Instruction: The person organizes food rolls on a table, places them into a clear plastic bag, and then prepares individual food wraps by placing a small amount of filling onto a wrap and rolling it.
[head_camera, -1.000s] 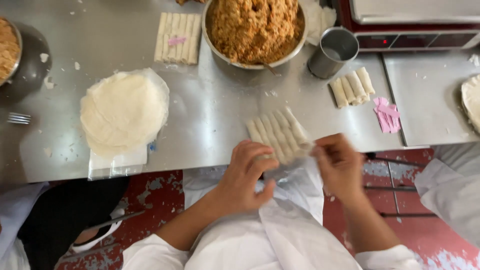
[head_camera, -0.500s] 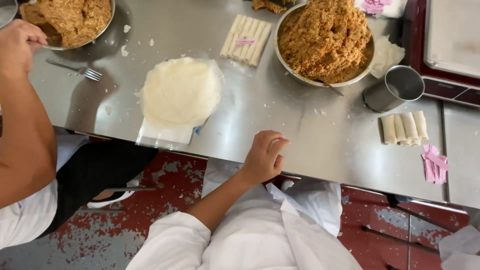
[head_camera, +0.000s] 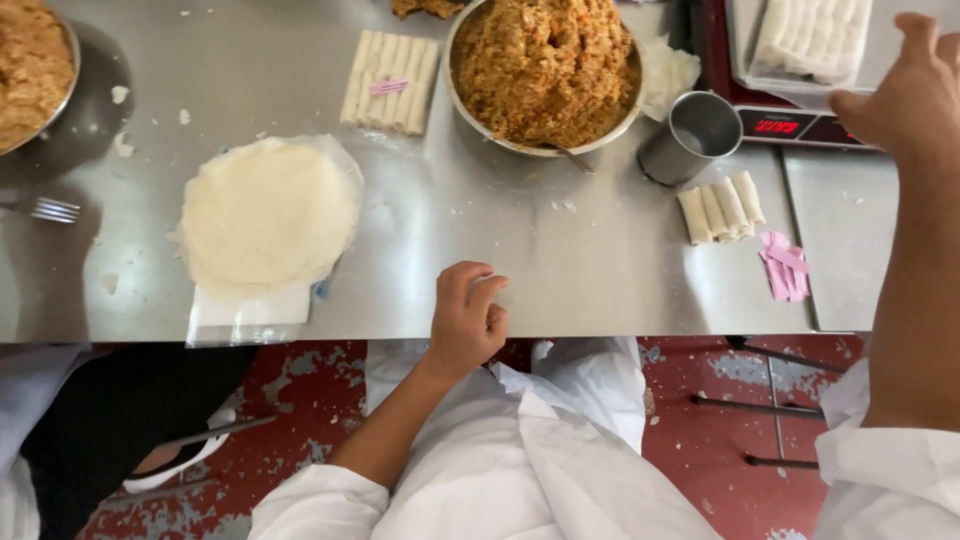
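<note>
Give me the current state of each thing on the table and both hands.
left hand: empty, resting at table edge
right hand: raised at the tray on the scale, hold unclear
big bowl: full of filling
metal cup: upright, looks empty
wrapper stack: flat, unrolled
rolls by cup: rolled, side by side

A bare strip of worktop (head_camera: 560, 270) is left open in front of the left hand (head_camera: 465, 320), which rests at the near edge. To its left, passage is blocked by the stack of round wrappers (head_camera: 268, 215). Farther back the way is closed by the large bowl of filling (head_camera: 545, 70) and the metal cup (head_camera: 692, 135). On the right, four rolls (head_camera: 722, 207) and pink slips (head_camera: 782, 265) lie in the path. The right hand (head_camera: 905, 95) is raised over the scale (head_camera: 790, 125).
</note>
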